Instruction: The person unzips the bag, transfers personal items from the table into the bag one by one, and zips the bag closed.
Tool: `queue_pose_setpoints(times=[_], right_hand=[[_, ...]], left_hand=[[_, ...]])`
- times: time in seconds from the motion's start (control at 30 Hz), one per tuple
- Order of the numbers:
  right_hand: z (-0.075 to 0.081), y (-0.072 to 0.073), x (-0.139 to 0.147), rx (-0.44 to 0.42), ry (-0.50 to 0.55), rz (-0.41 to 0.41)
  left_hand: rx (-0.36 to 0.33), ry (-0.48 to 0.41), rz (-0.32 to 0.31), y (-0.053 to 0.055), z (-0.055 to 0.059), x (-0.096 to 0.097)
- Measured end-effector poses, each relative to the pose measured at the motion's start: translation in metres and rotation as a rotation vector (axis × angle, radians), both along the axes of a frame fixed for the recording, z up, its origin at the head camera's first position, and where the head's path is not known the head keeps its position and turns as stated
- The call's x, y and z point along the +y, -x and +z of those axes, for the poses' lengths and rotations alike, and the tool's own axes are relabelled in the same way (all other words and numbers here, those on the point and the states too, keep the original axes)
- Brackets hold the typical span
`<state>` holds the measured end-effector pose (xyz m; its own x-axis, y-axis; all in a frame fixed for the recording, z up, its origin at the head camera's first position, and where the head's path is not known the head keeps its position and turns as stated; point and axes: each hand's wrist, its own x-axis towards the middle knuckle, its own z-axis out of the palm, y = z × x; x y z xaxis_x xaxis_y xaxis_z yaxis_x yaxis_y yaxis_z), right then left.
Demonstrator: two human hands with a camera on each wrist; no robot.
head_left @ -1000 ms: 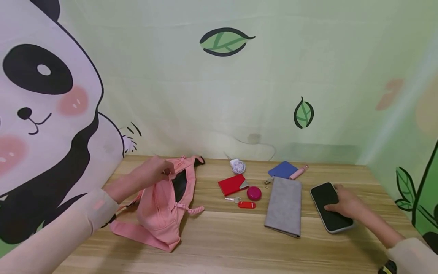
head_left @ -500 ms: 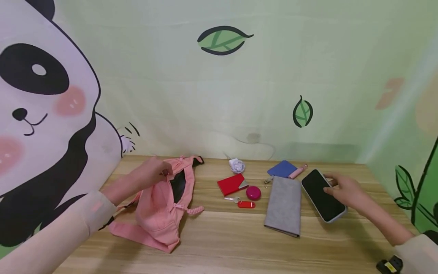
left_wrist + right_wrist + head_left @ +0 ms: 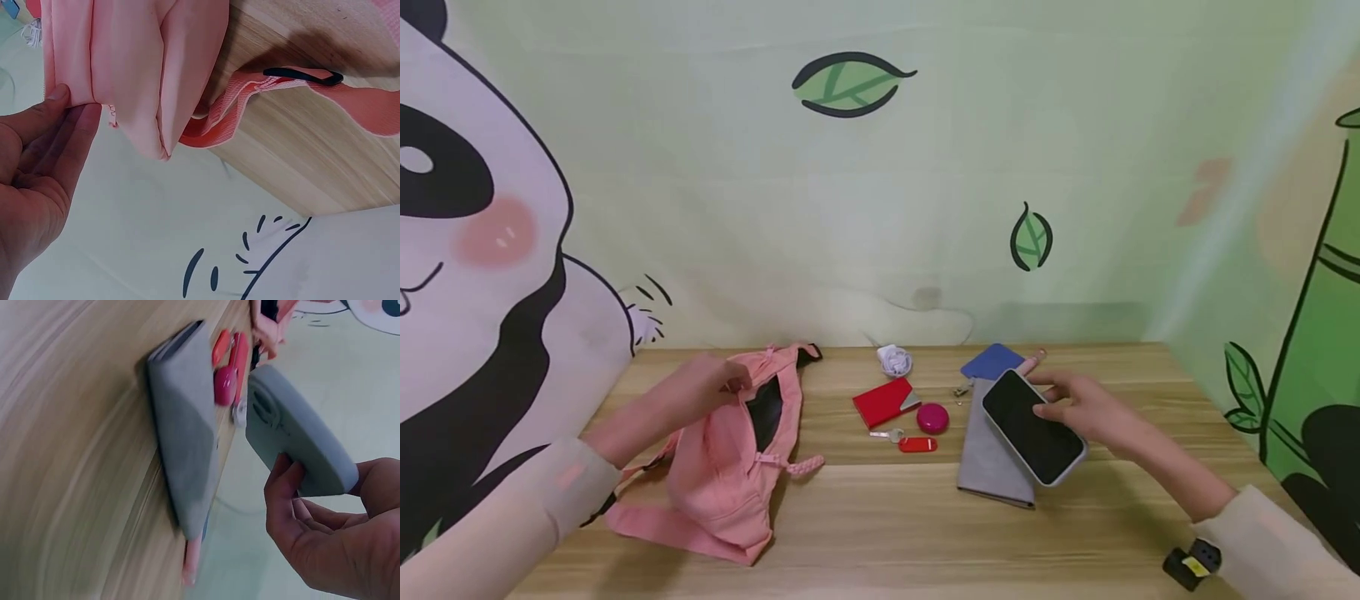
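Note:
My left hand (image 3: pixel 706 387) pinches the edge of a pink fabric bag (image 3: pixel 722 483) beside its open mouth, where a dark lining shows. In the left wrist view, thumb and fingers (image 3: pixel 84 125) clasp a fold of the pink cloth. A smartphone (image 3: pixel 1033 425) in a pale grey case is in my right hand (image 3: pixel 1093 412), thumb on the black screen side and fingers behind. From the right wrist view the phone's back (image 3: pixel 275 425) with its camera ring is tilted, raised above the table. Below it lies a grey folded wallet (image 3: pixel 988 467), partly covered by the phone in the head view.
Between bag and wallet lie a red card holder (image 3: pixel 883 402), a magenta round case (image 3: pixel 932 418), a key (image 3: pixel 891 435) with a red tag (image 3: pixel 917 445) and a coiled white cable (image 3: pixel 895 361). A blue flat item (image 3: pixel 995 362) and a pink tube (image 3: pixel 1032 362) lie behind the wallet.
My right hand has lifted the phone off the table and carried it left, over the wallet. The left hand keeps its grip on the bag. The head view has turned slightly right.

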<state>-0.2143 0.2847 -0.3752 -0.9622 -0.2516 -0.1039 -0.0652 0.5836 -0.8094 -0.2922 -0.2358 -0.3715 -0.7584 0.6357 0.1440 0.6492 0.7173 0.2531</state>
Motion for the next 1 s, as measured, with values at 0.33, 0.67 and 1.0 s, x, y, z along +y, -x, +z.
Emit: queue_pose_setpoints(times=[0.33,0.67,1.0], right_hand=[[-0.002,0.009,-0.039,-0.147,0.115,0.062],[-0.009,0.023,-0.1,-0.171,0.178,0.127],[-0.021,0.042,-0.164,-0.319,0.353,0.149]], left_hand=[[-0.012,0.013,0.018,0.0,0.002,0.003],[0.0,0.005,-0.001,0.001,0.002,0.001],[-0.009,0.019,-0.023,-0.001,0.007,0.003]])
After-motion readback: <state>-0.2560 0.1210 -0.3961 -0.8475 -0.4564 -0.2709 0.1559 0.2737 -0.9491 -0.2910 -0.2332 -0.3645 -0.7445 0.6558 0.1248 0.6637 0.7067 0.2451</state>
